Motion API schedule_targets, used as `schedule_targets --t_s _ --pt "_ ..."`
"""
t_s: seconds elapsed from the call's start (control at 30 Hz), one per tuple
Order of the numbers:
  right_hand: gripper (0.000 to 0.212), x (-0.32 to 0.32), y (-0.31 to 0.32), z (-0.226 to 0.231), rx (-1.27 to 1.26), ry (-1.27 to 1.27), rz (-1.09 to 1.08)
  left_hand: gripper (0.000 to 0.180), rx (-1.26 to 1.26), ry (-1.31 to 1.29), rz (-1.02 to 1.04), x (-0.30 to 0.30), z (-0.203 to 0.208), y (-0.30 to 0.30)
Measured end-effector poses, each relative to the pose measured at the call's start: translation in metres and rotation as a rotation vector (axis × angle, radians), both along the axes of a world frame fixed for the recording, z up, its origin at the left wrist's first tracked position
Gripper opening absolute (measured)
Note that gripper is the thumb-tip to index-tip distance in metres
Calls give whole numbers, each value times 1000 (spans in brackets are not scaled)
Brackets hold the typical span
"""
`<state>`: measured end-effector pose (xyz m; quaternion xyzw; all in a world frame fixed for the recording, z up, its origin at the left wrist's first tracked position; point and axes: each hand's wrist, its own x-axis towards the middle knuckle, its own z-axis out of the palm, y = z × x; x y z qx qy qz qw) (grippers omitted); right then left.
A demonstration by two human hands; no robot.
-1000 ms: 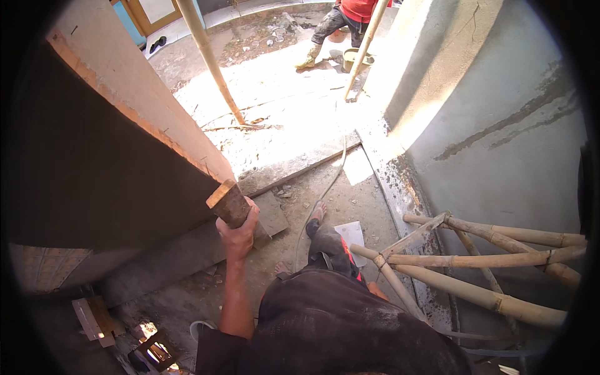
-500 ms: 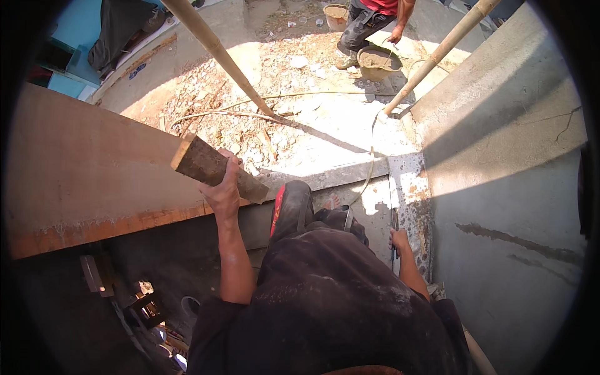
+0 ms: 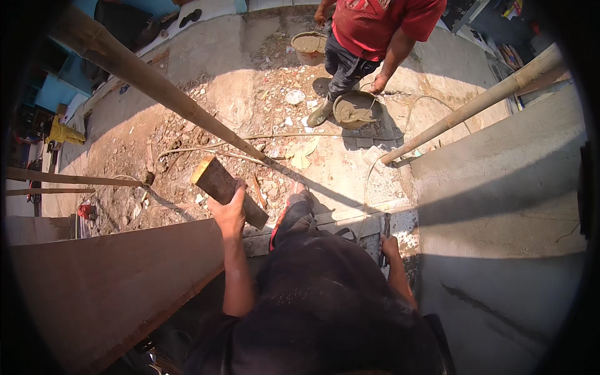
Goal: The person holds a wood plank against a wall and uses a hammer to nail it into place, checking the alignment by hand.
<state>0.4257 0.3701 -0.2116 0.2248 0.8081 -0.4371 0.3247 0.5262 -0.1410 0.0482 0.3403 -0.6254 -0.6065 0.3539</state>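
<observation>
My left hand (image 3: 230, 215) is closed around a short, thick block of wood (image 3: 215, 181). The block is tilted, its pale cut end up and to the left, its dark lower end near my knee. On the right, low beside my hip, my right hand (image 3: 389, 245) grips a slim dark hand tool with a grey metal upper end, which looks like a hammer (image 3: 385, 225). It points away from me over the speckled sill, and its lower part is partly hidden by my fingers.
Ahead, a person in a red shirt (image 3: 381, 28) carries two buckets of grey mix, a nearer bucket (image 3: 355, 119) and a farther bucket (image 3: 309, 53). Bamboo poles (image 3: 169, 90) (image 3: 481, 103) slant on both sides. A hose (image 3: 294, 135) crosses the rubble. A wooden board (image 3: 119, 269) stands left, a concrete wall (image 3: 494, 206) right.
My view has tipped up and ahead, showing more ground. One foot is now farther forward, past the sill. The person with the buckets shows more fully. Both hands keep their holds.
</observation>
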Motion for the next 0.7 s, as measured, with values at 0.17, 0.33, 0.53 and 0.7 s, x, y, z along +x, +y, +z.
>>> schedule_targets --t_s 0.17,0.33,0.53,0.7 --pt "34 -47 -64 -25 173 -132 16 16 4 -83 51 -134 -9 -69" --pt "43 -80 -74 -46 197 -148 346 14 -243 61 -19 -199 -18 -155" --pt "42 -155 -89 -101 271 -76 451 16 7 135 112 -278 -7 -209" --pt "35 -295 -213 -33 231 -186 506 16 66 72 341 -287 -33 -249"
